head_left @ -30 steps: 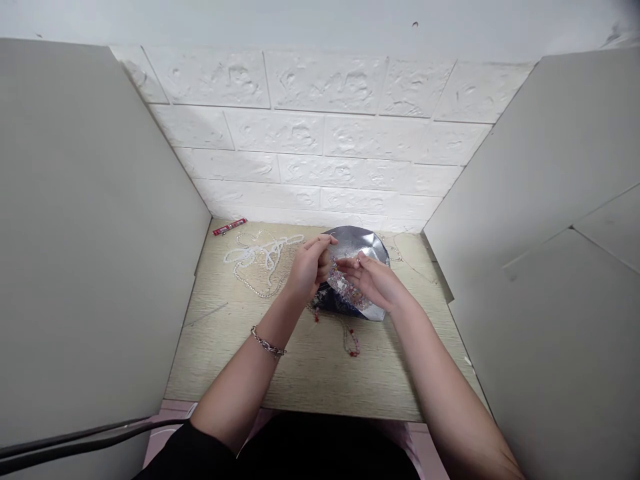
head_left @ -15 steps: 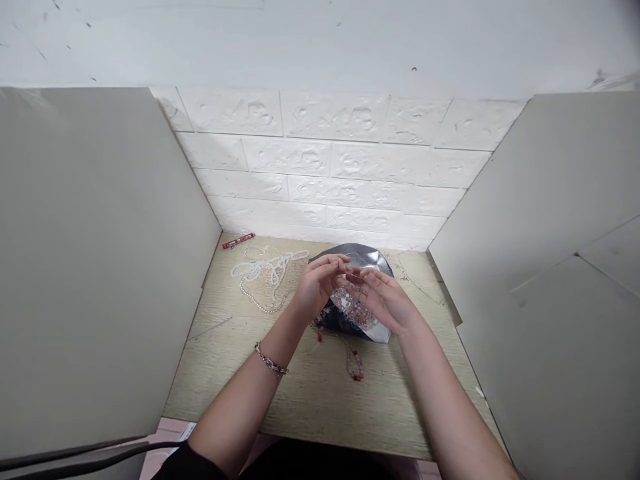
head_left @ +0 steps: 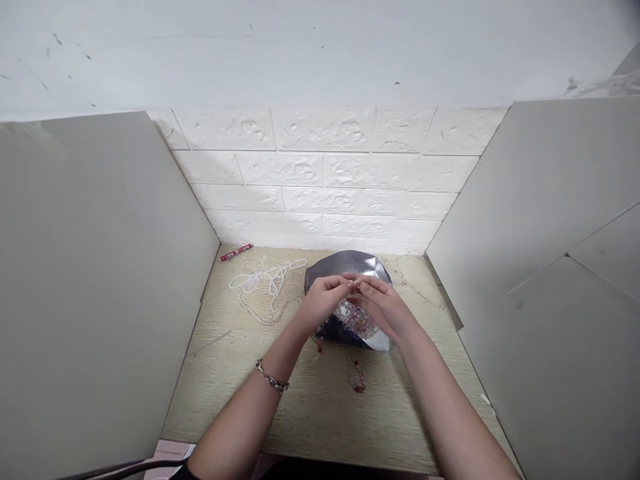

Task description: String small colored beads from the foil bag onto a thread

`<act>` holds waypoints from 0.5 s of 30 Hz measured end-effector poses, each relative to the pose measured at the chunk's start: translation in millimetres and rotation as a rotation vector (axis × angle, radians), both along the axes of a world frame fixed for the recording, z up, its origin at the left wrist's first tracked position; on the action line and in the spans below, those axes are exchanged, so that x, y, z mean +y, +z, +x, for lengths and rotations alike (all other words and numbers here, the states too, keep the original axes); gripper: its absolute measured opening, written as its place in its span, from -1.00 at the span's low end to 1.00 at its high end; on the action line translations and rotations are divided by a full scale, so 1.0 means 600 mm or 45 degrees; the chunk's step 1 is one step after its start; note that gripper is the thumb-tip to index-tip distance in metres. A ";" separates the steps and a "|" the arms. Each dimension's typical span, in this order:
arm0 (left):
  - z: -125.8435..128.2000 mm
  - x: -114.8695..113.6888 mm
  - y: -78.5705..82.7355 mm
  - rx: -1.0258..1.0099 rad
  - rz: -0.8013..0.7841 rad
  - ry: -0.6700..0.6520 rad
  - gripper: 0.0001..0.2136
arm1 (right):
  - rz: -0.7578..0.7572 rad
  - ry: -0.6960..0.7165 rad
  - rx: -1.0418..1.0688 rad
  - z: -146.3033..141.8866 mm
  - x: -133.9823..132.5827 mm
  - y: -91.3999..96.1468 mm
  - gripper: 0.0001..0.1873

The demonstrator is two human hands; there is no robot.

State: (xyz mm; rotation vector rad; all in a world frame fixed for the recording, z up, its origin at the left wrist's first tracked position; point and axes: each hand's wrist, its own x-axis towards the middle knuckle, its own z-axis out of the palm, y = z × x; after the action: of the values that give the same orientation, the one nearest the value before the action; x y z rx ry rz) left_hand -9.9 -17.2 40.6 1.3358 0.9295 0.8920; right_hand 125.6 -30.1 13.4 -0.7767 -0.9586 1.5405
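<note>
My left hand [head_left: 323, 301] and my right hand [head_left: 383, 305] meet fingertip to fingertip above a shiny silver foil bag [head_left: 350, 270] on the wooden desk [head_left: 310, 393]. Both pinch something very small between thumb and fingers; it is too tiny to name. Mixed pink and red beads [head_left: 356, 319] lie on the bag just under my hands. A chain bracelet [head_left: 273, 380] is on my left wrist. A short strand of red beads [head_left: 357, 381] lies on the desk in front of the bag.
White bead strings [head_left: 267, 280] are spread at the back left of the desk, with a small red object [head_left: 237, 252] by the brick wall. Grey partition boards [head_left: 90, 287] close in both sides. A thin needle-like sliver [head_left: 207, 343] lies on the left.
My hands have drawn closer, from apart with loosely curled fingers to a joined pinch at the fingertips. The camera has tilted upward a little.
</note>
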 end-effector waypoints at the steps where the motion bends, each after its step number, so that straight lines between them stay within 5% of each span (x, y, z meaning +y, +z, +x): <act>1: 0.001 0.000 -0.001 0.053 0.022 -0.014 -0.81 | 0.001 -0.058 -0.017 0.000 0.002 -0.001 -0.83; 8: 0.000 0.010 -0.018 0.057 -0.149 -0.163 -0.86 | -0.041 -0.259 -0.058 -0.002 0.006 -0.003 -0.74; 15: -0.007 0.016 -0.022 -0.150 -0.159 -0.178 -0.70 | 0.053 -0.052 -0.286 0.002 0.000 -0.009 -0.76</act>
State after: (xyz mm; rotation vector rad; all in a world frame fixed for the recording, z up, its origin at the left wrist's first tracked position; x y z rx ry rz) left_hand -14.2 -7.7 27.6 1.2125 0.7786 0.7838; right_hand 127.1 -29.8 7.9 -0.9481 -1.1281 1.4143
